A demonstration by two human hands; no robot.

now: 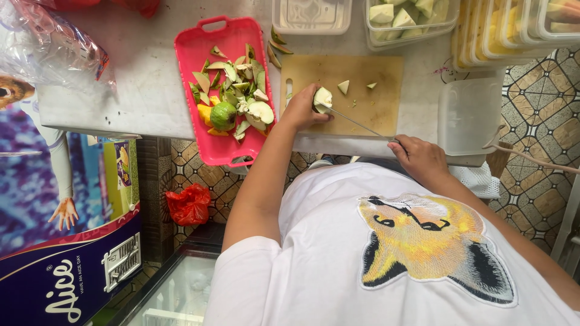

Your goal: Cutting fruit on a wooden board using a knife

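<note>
My left hand pins a pale green fruit piece on a wooden cutting board. My right hand grips the handle of a thin knife near the table's front edge. The blade runs up and left, and its tip touches the fruit piece under my left fingers. Two small cut wedges lie further back on the board.
A red tray left of the board holds fruit peels and a whole green fruit. Clear plastic boxes with cut fruit stand at the back, and an empty clear tub sits to the right. A crumpled plastic bag lies far left.
</note>
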